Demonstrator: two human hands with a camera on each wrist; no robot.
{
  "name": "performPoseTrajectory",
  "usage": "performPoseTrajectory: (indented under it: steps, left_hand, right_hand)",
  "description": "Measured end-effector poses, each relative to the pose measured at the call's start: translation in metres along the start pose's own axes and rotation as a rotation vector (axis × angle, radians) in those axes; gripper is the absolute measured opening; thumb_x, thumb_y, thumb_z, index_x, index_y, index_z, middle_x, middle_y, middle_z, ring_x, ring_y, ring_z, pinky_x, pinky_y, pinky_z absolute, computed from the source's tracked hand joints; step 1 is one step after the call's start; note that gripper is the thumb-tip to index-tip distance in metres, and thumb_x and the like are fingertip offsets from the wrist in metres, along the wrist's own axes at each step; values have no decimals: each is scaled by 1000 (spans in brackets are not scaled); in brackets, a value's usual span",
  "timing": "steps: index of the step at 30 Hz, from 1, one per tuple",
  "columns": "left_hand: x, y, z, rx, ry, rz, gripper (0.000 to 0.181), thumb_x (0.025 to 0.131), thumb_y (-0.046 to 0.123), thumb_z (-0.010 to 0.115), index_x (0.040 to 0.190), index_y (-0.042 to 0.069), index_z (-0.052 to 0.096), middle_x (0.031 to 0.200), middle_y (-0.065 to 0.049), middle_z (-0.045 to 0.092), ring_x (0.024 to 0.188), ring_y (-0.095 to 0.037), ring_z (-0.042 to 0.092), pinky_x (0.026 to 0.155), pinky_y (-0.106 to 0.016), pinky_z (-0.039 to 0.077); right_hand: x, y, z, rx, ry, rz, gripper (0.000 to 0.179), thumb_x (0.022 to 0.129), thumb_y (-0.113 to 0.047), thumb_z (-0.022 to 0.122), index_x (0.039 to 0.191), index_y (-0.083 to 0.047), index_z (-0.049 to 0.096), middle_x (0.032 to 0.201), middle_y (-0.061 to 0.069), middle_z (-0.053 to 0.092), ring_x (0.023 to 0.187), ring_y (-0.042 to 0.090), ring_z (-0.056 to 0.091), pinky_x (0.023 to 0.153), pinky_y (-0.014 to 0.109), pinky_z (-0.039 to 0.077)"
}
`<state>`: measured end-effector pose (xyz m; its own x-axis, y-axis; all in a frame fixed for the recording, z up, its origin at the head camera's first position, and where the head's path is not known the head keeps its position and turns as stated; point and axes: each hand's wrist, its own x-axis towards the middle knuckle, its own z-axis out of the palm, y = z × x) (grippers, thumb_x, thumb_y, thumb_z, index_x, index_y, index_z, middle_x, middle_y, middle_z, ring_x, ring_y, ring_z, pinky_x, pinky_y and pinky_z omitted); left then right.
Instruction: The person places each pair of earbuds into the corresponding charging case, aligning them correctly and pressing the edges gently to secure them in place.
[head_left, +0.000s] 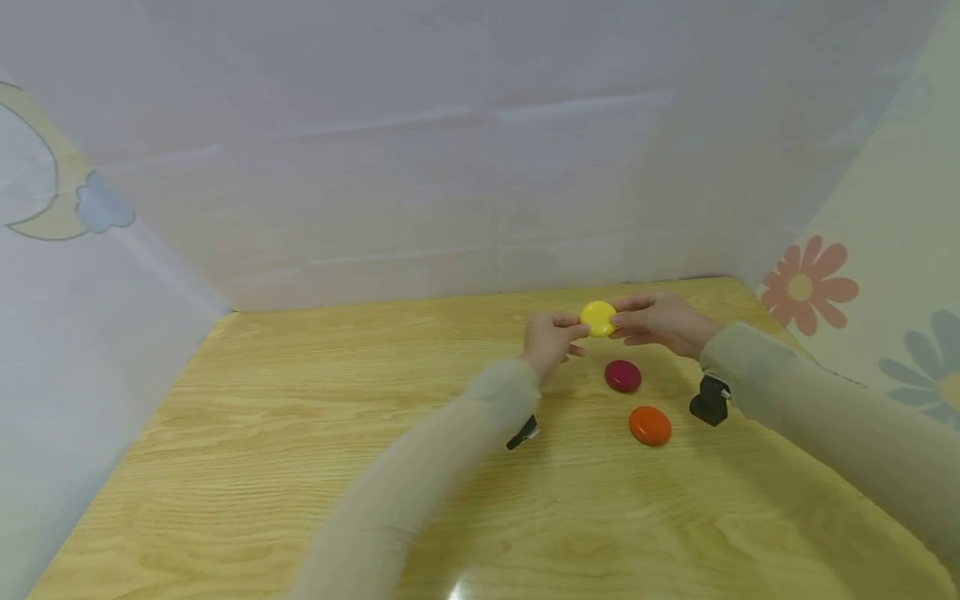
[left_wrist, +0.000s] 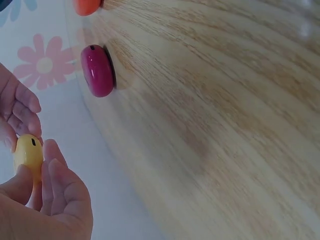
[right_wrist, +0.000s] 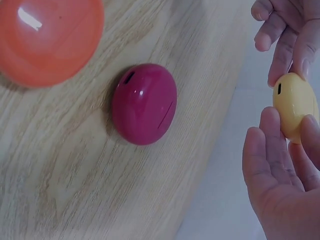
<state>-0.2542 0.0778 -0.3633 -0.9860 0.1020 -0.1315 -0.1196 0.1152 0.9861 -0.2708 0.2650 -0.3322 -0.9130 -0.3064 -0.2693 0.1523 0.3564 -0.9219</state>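
A glossy yellow disc (head_left: 598, 319), thick and rounded with a small dark slot in its edge, is held up over the far right part of the table. My left hand (head_left: 549, 340) pinches its left side between thumb and fingers. From the right, my right hand (head_left: 660, 322) pinches the opposite edge, thumb on the near face. Both grips also show in the right wrist view, around the yellow disc (right_wrist: 295, 105). Below the hands lies a similar dark pink disc (head_left: 623, 376), slotted too. An orange disc (head_left: 650, 426) rests nearer to me, slightly right.
The wood-grain table (head_left: 315, 433) ends against a pale sheet-like wall (head_left: 375, 167) just beyond the hands. Patterned side walls, with a pink flower (head_left: 801, 287) on the right, flank it. Dark wrist devices (head_left: 710, 401) hang under both sleeves.
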Motion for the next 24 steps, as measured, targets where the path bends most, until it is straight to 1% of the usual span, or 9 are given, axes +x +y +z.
performPoseTrajectory:
  steps: [5, 7, 9, 12, 15, 18, 21, 24]
  left_hand:
    - [2, -2, 10, -17, 50, -17, 22, 91, 9, 69, 109, -4, 69, 102, -8, 70, 84, -35, 71, 48, -19, 38]
    - [3, -2, 14, -39, 71, -11, 22, 90, 6, 69, 108, -6, 69, 102, -8, 69, 83, -37, 70, 51, -20, 45]
    - [4, -2, 18, -53, 87, -3, 20, 89, 3, 69, 106, -8, 69, 101, -9, 68, 83, -39, 69, 56, -23, 52]
    - [6, -3, 23, -70, 111, 3, 18, 87, 0, 70, 103, -10, 69, 98, -10, 67, 82, -42, 68, 64, -29, 56]
    - [9, -6, 27, -53, 126, -14, 17, 87, 1, 71, 101, -8, 70, 98, -9, 67, 83, -43, 68, 66, -31, 56]
    - [15, -9, 29, -19, 131, -31, 16, 87, 3, 72, 100, -6, 71, 96, -8, 68, 79, -39, 69, 65, -30, 55]
    - [21, -11, 31, 25, 138, -59, 14, 87, 5, 72, 99, -3, 72, 91, -5, 68, 75, -33, 70, 58, -26, 53]
    - [26, -12, 33, 79, 153, -86, 12, 87, 7, 72, 98, 0, 73, 88, -4, 69, 71, -28, 70, 52, -21, 47]
  right_hand:
    - [2, 4, -4, -5, 10, 20, 52, 99, -11, 57, 139, 13, 37, 99, -3, 69, 87, 7, 68, 89, 34, 52]
    - [3, 5, -5, -3, 15, 32, 52, 99, -12, 58, 139, 13, 37, 97, -4, 69, 86, 7, 68, 89, 35, 52]
    - [4, 7, -8, -5, 18, 44, 52, 99, -11, 57, 139, 13, 37, 96, -3, 70, 85, 7, 68, 90, 36, 51]
    - [6, 10, -11, -15, 22, 60, 52, 99, -11, 57, 140, 14, 36, 97, -2, 69, 84, 8, 68, 89, 36, 52]
    - [9, 13, -14, -32, 23, 75, 52, 100, -11, 56, 140, 14, 35, 100, 2, 70, 85, 9, 68, 88, 35, 52]
    - [12, 15, -15, -40, 23, 93, 53, 100, -12, 55, 141, 14, 35, 103, 4, 70, 86, 10, 69, 89, 37, 51]
    - [16, 17, -17, -46, 22, 107, 54, 100, -13, 55, 143, 14, 33, 108, 9, 70, 87, 10, 69, 91, 37, 51]
    - [21, 20, -18, -61, 19, 115, 56, 100, -14, 55, 143, 13, 32, 115, 14, 68, 89, 11, 69, 92, 39, 50]
